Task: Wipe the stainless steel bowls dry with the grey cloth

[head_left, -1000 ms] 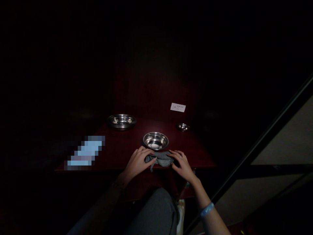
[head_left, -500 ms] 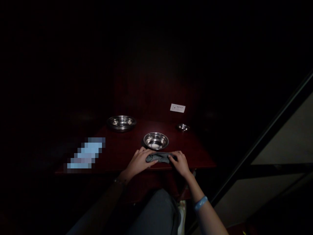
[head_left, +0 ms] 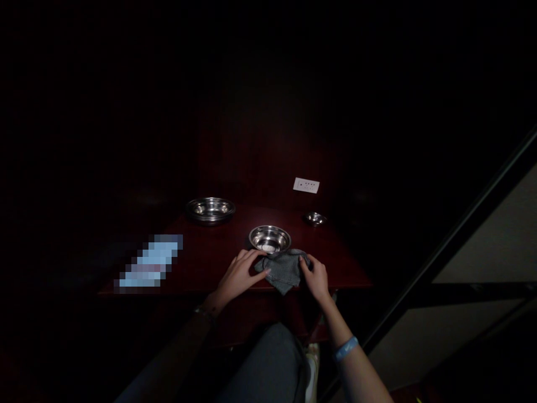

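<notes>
A grey cloth (head_left: 283, 271) hangs partly spread between my hands at the table's front edge, its lower corner drooping. My left hand (head_left: 237, 277) has the cloth's left side between thumb and fingers, the thumb lying in front. At the right side of the cloth, my right hand (head_left: 315, 278) pinches it, thumb in front and fingers behind. Just beyond the cloth stands a shiny metal bowl (head_left: 269, 238), whose near rim lies close to my left fingertips and the cloth's upper edge.
Wider metal dishes (head_left: 211, 210), seemingly stacked, stand at the back left of the dark red table (head_left: 201, 274). A small metal bowl (head_left: 315, 219) is at the back right, below a white wall socket (head_left: 306, 185). A blurred pale-blue patch (head_left: 151, 263) covers something on the left.
The cloth was bunched into a narrow folded strip and is now opened out wider, with a corner hanging down. My right hand has shifted slightly right; the bowls stay put.
</notes>
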`<state>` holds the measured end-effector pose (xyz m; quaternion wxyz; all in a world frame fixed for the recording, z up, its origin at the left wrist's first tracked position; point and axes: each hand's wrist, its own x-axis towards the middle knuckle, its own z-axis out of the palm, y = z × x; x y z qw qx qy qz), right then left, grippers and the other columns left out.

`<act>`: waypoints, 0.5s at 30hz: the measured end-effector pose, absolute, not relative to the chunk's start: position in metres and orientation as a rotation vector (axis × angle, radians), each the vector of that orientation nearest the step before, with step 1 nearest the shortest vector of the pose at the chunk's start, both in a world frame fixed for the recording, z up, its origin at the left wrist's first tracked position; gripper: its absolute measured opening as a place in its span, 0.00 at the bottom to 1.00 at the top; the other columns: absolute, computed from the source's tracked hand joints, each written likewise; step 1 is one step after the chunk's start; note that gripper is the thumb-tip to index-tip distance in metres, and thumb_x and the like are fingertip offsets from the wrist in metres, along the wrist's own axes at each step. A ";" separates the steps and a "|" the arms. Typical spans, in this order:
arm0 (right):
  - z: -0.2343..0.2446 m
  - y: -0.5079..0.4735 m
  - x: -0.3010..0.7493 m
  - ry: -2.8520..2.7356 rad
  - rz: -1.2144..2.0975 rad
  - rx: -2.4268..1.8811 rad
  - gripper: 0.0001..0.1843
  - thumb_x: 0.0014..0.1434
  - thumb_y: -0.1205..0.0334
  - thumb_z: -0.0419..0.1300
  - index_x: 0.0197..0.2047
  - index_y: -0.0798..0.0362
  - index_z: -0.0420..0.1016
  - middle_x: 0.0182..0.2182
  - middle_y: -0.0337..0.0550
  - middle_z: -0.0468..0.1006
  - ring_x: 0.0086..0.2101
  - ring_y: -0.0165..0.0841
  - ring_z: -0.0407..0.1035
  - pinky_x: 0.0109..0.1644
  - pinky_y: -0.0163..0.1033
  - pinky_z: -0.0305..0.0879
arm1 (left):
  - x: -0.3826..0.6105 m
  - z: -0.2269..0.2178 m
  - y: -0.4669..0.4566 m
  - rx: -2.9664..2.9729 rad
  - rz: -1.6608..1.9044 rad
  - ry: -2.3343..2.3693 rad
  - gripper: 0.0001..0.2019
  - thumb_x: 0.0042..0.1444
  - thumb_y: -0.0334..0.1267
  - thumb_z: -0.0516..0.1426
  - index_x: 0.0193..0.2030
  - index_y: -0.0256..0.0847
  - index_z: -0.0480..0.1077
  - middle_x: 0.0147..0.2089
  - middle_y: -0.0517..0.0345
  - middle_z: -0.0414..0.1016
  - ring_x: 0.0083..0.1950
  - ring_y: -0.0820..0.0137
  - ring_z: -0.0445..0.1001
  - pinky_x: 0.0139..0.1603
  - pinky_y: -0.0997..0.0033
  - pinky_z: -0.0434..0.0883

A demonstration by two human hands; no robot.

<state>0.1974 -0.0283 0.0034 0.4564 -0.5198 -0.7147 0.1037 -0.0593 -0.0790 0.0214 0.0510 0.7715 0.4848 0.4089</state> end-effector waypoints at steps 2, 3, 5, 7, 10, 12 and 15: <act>0.001 -0.029 0.204 -1.729 0.306 -1.289 0.20 0.63 0.47 0.51 0.42 0.50 0.78 0.33 0.44 0.81 0.34 0.38 0.73 0.40 0.38 0.67 | -0.059 0.021 -0.079 2.341 1.255 1.480 0.17 0.59 0.48 0.55 0.54 0.48 0.68 0.52 0.57 0.74 0.54 0.62 0.68 0.54 0.61 0.67; -0.001 -0.030 0.207 -1.704 0.305 -1.290 0.20 0.63 0.47 0.51 0.44 0.50 0.78 0.34 0.44 0.81 0.35 0.38 0.74 0.40 0.39 0.67 | -0.059 0.021 -0.079 2.341 1.253 1.483 0.17 0.59 0.48 0.55 0.53 0.47 0.69 0.52 0.57 0.74 0.53 0.63 0.69 0.54 0.61 0.67; -0.006 -0.032 0.215 -1.643 0.260 -1.311 0.20 0.62 0.50 0.51 0.50 0.49 0.75 0.36 0.45 0.81 0.35 0.39 0.74 0.41 0.40 0.67 | -0.059 0.022 -0.080 2.356 1.239 1.483 0.15 0.59 0.49 0.55 0.49 0.46 0.70 0.50 0.57 0.74 0.52 0.63 0.69 0.53 0.62 0.67; -0.012 -0.037 0.223 -1.606 0.178 -1.394 0.24 0.62 0.51 0.52 0.58 0.50 0.69 0.35 0.45 0.80 0.34 0.40 0.73 0.43 0.43 0.66 | -0.058 0.023 -0.082 2.398 1.216 1.459 0.13 0.60 0.48 0.55 0.46 0.46 0.71 0.48 0.57 0.75 0.51 0.63 0.70 0.53 0.62 0.67; -0.015 -0.048 0.230 -1.613 -0.075 -1.531 0.30 0.60 0.51 0.54 0.63 0.54 0.64 0.35 0.51 0.79 0.39 0.45 0.71 0.51 0.52 0.61 | -0.057 0.025 -0.085 2.501 1.148 1.366 0.12 0.61 0.47 0.53 0.46 0.47 0.73 0.49 0.57 0.75 0.52 0.64 0.69 0.55 0.63 0.66; -0.010 -0.056 0.232 -1.612 -0.257 -1.555 0.32 0.60 0.49 0.56 0.64 0.55 0.64 0.41 0.56 0.77 0.46 0.50 0.67 0.56 0.59 0.54 | -0.056 0.027 -0.087 2.564 1.080 1.299 0.14 0.62 0.47 0.53 0.50 0.48 0.72 0.53 0.58 0.74 0.56 0.64 0.68 0.58 0.62 0.64; 0.005 -0.070 0.228 -1.695 -0.344 -1.472 0.26 0.62 0.48 0.54 0.61 0.47 0.68 0.51 0.54 0.73 0.51 0.50 0.62 0.58 0.60 0.51 | -0.056 0.027 -0.088 2.612 0.993 1.239 0.17 0.63 0.47 0.51 0.56 0.51 0.70 0.59 0.57 0.71 0.59 0.64 0.66 0.60 0.61 0.62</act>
